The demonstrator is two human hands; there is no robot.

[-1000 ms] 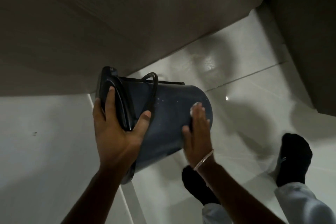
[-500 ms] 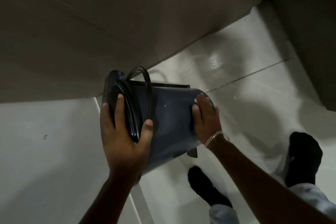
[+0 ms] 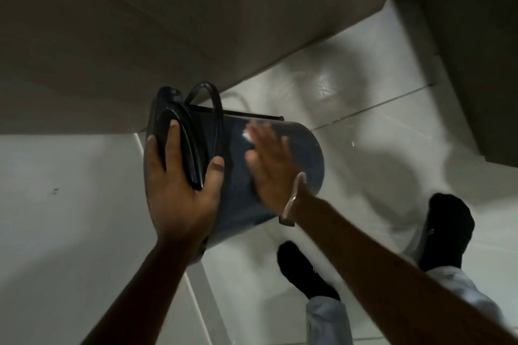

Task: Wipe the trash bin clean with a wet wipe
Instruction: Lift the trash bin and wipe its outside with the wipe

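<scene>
Mid-wipe: left hand (image 3: 179, 190) clamps trash bin (image 3: 297, 154) by its lid end, held tipped off floor; right hand (image 3: 270, 165) flat, fingers spread, pressing wet wipe (image 3: 246, 135) on side wall; base and rest prob. left.

Glossy white floor tiles (image 3: 364, 148) with thin grout lines reflect a soft light. A brown wood-grain panel (image 3: 168, 22) fills the top; another dark panel (image 3: 476, 50) stands at right.

- Left hand (image 3: 179, 190) curls its fingers (image 3: 171, 148) and thumb in a clamping grip.
- Right hand (image 3: 273, 168) lies flat, fingers spread and motion-blurred, forearm outstretched.
</scene>
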